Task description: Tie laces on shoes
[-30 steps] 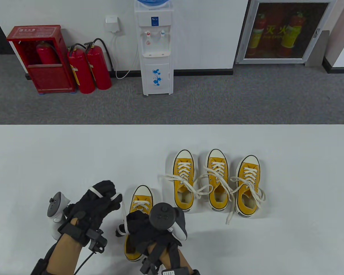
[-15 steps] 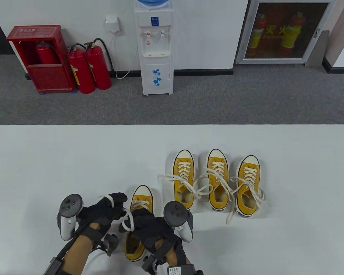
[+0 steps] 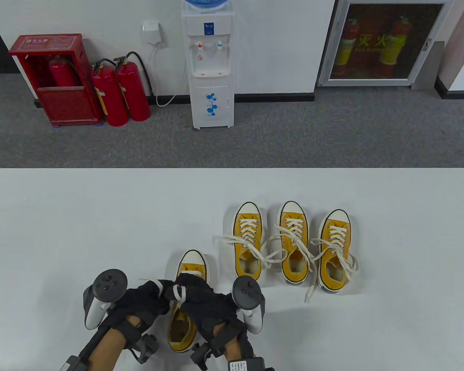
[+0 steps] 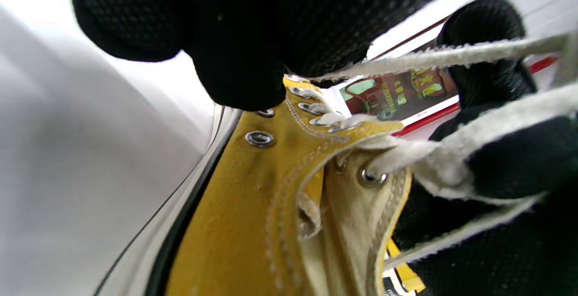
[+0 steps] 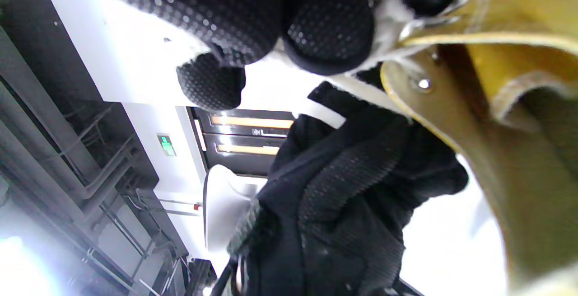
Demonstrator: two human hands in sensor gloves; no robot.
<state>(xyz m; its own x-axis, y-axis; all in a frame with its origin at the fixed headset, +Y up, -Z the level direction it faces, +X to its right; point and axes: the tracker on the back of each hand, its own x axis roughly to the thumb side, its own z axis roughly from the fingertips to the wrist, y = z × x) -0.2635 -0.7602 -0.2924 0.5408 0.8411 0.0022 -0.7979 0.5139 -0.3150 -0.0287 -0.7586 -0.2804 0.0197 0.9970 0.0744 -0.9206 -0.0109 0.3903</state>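
Note:
A yellow sneaker (image 3: 189, 266) with a white toe cap stands near the table's front edge, toe pointing away. My left hand (image 3: 149, 297) and right hand (image 3: 201, 297) meet over its tongue, each holding a strand of its white lace (image 3: 178, 294), which wraps around my fingers. In the left wrist view the lace (image 4: 451, 156) comes out of the top eyelet of the sneaker (image 4: 271, 205) and loops over a gloved finger (image 4: 510, 160). In the right wrist view my fingers (image 5: 327, 22) pinch lace beside the shoe's collar (image 5: 505, 119).
Three more yellow sneakers (image 3: 248, 241) (image 3: 294, 241) (image 3: 334, 249) stand in a row to the right, laces loose on the white table (image 3: 81, 216). One lace end (image 3: 308, 295) trails toward the front.
Both hands have moved in together over the near sneaker. The left hand came right from beside the shoe with its lace strand, and the strands now cross above the tongue.

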